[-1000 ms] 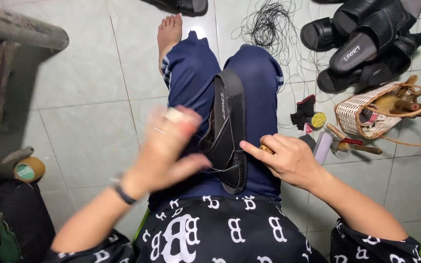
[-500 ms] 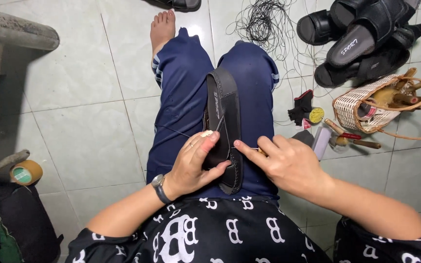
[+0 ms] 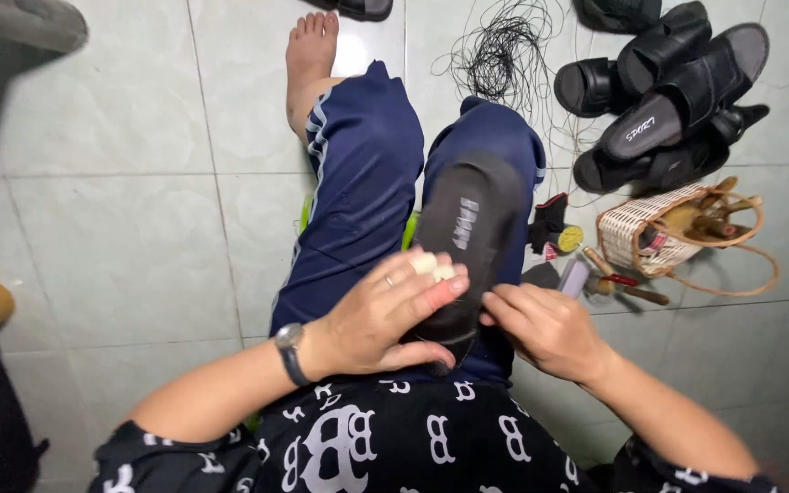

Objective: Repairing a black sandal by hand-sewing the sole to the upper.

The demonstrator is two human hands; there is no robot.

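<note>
Black sandal (image 3: 472, 242) lies sole-up on the lap; left hand (image 3: 385, 315) clamps its heel, right hand (image 3: 541, 329) pinches its edge.

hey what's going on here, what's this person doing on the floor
A person sits on a tiled floor with a black sandal lying sole-up on their lap. The left hand grips its near end, two fingers wrapped in pale tape, while the right hand pinches at the sole's edge. Beside them lie a pile of black sandals, a tangle of black thread and a woven basket of tools.
</note>
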